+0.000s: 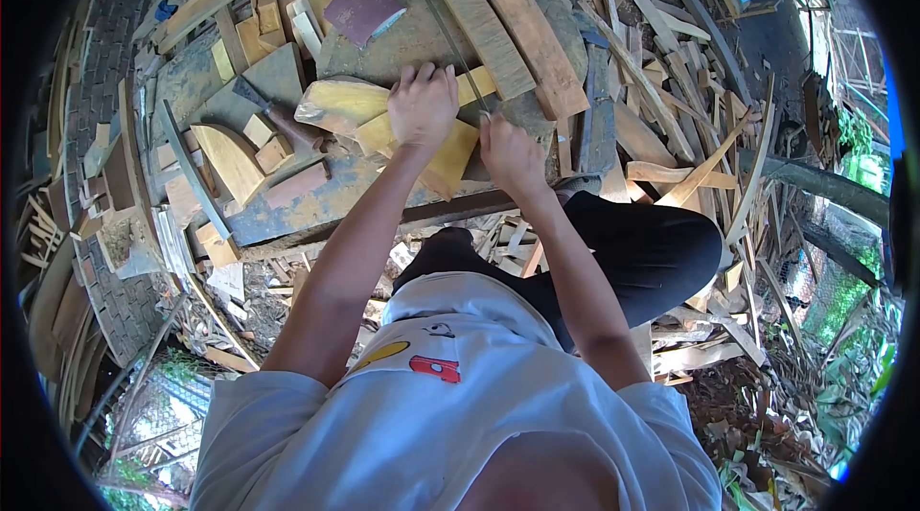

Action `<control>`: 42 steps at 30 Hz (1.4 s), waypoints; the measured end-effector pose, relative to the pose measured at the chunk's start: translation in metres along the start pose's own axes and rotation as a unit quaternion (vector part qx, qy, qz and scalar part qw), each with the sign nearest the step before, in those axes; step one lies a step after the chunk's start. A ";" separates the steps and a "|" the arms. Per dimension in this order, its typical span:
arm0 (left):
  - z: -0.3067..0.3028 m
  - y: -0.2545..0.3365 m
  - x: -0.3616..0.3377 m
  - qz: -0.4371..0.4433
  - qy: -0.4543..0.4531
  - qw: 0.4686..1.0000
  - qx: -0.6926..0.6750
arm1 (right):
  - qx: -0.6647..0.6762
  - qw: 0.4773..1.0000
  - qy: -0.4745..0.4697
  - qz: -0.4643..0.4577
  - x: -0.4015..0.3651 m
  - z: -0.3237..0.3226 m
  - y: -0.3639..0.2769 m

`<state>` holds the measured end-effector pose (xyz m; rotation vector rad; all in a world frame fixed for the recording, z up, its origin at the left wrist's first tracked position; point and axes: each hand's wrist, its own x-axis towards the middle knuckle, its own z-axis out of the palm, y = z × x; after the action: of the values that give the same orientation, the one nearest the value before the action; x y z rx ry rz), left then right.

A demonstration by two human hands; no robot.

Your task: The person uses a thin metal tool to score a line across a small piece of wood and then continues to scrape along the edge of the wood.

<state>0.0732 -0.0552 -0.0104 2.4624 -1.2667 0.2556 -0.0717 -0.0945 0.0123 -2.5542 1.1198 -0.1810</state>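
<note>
My left hand presses down on a yellowish piece of wood, its fingers bent over the far side. My right hand is closed round the near end of a long thin dark blade, whose handle is hidden in the fist. The blade points away from me and crosses the narrow light end of wood just right of my left hand. Left of that hand lies a pale, rough-edged wood block. Two long planks rest beyond my right hand.
The worn workbench also bears a maroon sheet, a dark-headed hand tool, a curved wood piece and small blocks. Offcuts pile up on the right. My bent knee is close to the bench.
</note>
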 end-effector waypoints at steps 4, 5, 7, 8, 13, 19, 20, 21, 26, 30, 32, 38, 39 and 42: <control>-0.002 0.001 -0.002 -0.010 -0.027 1.000 0.002 | -0.011 0.999 0.042 -0.015 -0.001 0.009 0.005; -0.002 -0.001 0.000 -0.009 -0.023 1.000 0.002 | -0.007 0.999 0.025 -0.021 -0.012 0.007 0.011; 0.000 -0.001 0.000 -0.011 -0.020 1.000 -0.001 | -0.004 1.000 0.005 -0.027 -0.039 -0.003 0.019; 0.001 -0.001 0.000 -0.014 -0.018 1.000 -0.005 | -0.005 1.000 -0.007 -0.008 -0.055 -0.011 0.020; -0.001 -0.002 0.000 -0.003 -0.030 1.000 -0.005 | 0.004 0.999 -0.039 0.005 -0.027 -0.004 0.014; -0.001 0.000 -0.001 -0.009 -0.024 1.000 0.000 | -0.084 0.984 0.139 -0.074 -0.009 0.027 0.013; -0.001 -0.001 0.000 -0.010 -0.026 1.000 0.001 | -0.084 0.984 0.139 -0.076 -0.018 0.017 0.013; -0.001 -0.002 0.001 -0.013 -0.027 1.000 0.002 | -0.039 0.998 0.044 -0.028 -0.033 0.002 0.015; 0.002 -0.003 -0.001 -0.007 -0.025 1.000 -0.006 | -0.013 0.998 -0.055 0.028 -0.052 -0.007 0.017; 0.000 -0.001 0.000 -0.005 -0.023 1.000 -0.012 | -0.077 0.991 0.101 -0.048 -0.008 0.027 0.011; -0.001 -0.001 0.000 -0.013 -0.026 1.000 -0.005 | -0.143 0.955 0.234 -0.111 -0.005 0.020 0.003; 0.002 -0.003 -0.001 -0.011 -0.027 1.000 -0.009 | -0.013 0.999 -0.033 0.014 -0.062 0.000 0.024; 0.001 -0.003 -0.003 -0.010 -0.030 0.999 -0.009 | -0.014 1.000 0.000 -0.006 -0.064 0.004 0.025; 0.000 -0.001 0.001 -0.001 -0.020 1.000 -0.008 | -0.033 0.998 0.049 -0.030 -0.037 0.010 0.021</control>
<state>0.0744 -0.0558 -0.0100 2.4665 -1.2778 0.1948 -0.1087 -0.0781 -0.0040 -2.6649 1.1015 -0.2928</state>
